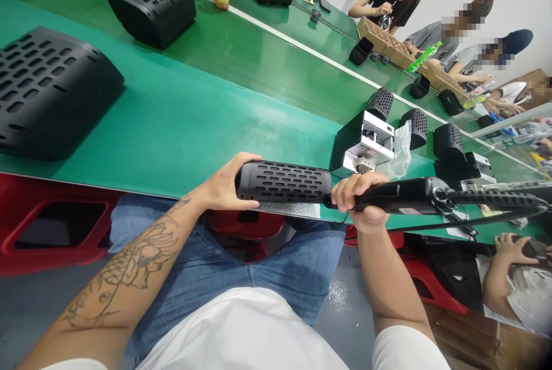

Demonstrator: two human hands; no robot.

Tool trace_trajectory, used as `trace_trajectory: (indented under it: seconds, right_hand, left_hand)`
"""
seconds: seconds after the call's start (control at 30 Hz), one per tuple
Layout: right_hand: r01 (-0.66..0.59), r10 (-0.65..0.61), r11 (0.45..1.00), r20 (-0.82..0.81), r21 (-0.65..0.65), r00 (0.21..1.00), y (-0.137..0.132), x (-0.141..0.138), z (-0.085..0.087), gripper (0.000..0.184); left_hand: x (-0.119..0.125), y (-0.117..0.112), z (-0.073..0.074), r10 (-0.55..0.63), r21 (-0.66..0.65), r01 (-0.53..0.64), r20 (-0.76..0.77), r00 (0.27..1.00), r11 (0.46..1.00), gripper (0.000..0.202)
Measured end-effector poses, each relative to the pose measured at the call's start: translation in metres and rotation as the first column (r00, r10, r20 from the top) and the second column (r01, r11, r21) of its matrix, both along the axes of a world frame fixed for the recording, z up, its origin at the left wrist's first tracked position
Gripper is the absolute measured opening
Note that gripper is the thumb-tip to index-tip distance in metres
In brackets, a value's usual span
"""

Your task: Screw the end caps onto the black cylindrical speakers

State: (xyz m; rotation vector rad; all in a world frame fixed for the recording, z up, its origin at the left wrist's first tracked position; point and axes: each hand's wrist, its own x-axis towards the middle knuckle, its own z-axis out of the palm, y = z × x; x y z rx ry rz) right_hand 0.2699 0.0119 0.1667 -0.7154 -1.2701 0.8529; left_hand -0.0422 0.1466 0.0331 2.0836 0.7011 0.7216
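My left hand (224, 183) grips the left end of a black perforated speaker housing (284, 182), held sideways at the near edge of the green conveyor belt (194, 122). My right hand (360, 197) is wrapped round a black electric screwdriver (401, 195) whose tip meets the housing's right end. A coiled cable (491, 200) runs from the screwdriver off to the right.
Two larger black perforated housings (52, 94) (153, 7) lie on the belt at left. A screw feeder box (366, 142) and more small housings (416, 128) stand to the right. Several other people work at the far side and a person sits at the right. Red stools (52, 226) stand below the belt.
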Motion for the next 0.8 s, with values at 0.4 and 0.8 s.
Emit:
trace_trajectory:
  seconds: [0.4,0.8]
  right_hand:
    - [0.658,-0.657,0.738,-0.062,0.15,0.751,0.032,0.084,0.015,0.045]
    - [0.703,-0.708,0.703,0.013,0.111,0.706,0.031,0.112,-0.005,0.044]
  left_hand:
    - [0.011,-0.026,-0.002,0.022,0.107,-0.026,0.039,0.999,0.994,0.106]
    - [0.013,-0.027,-0.015,0.025,0.109,-0.032,0.067,0.997,0.994,0.114]
